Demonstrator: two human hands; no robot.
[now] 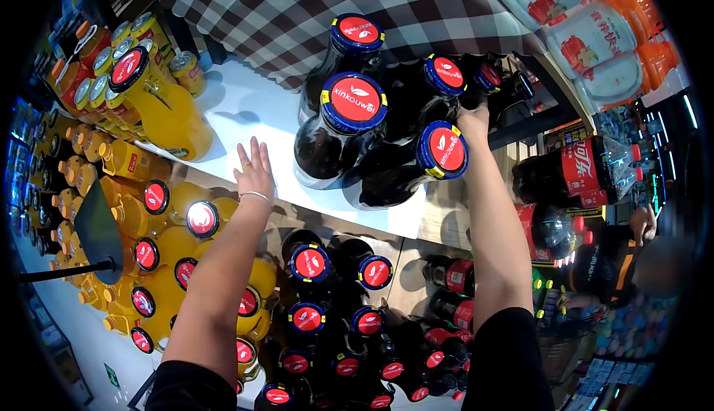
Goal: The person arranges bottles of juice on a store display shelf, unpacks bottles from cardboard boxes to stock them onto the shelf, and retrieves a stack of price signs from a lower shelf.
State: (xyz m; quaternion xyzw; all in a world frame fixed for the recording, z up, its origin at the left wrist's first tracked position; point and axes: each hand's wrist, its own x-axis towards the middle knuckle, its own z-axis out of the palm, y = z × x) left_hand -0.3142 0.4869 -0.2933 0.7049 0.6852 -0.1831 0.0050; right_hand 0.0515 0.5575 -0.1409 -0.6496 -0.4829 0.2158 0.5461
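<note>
My left hand [254,173] lies flat with fingers spread on the white shelf top [242,117], a bracelet at its wrist. Just right of it stand large dark drink bottles with red-topped, blue-rimmed lids, one bottle [327,147] being nearest. At the back right of this group, my right hand [474,119] is closed around the upper part of a dark bottle [487,78], its fingers mostly hidden. Another dark bottle [398,177] stands at the front right, its lid close to my right wrist.
A large orange drink bottle [171,117] stands left on the shelf beside yellow cans [186,72]. Lower down are orange bottles [152,292] and more dark bottles [309,262]. Checkered cloth [416,2] hangs behind. Cola bottles [569,173] and a person [617,262] are at right.
</note>
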